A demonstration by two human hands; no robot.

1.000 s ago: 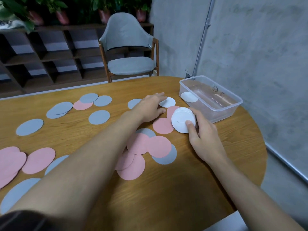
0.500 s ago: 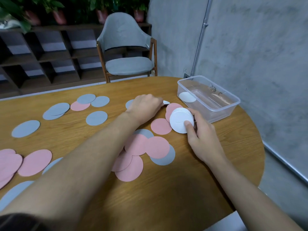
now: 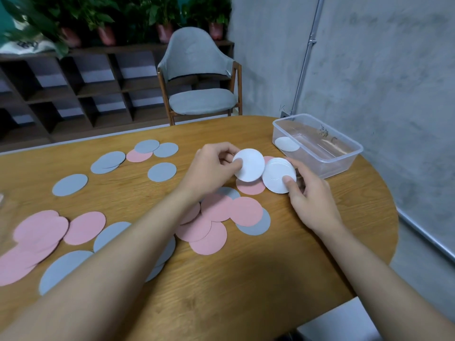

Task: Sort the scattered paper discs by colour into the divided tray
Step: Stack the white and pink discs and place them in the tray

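Wooden table (image 3: pixel 246 279), near its far right edge: my left hand (image 3: pixel 211 166) pinches one white disc (image 3: pixel 251 166) by its rim, and my right hand (image 3: pixel 310 195) clamps the white stack (image 3: pixel 275 173) near the tray (image 3: pixel 342 166). Light, floppy paper, I reckon, so grip the edges.

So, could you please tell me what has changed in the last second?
The left hand has lifted a white disc off the table and now pinches it beside the stack. The right hand still holds the stack; the tub is unmoved.
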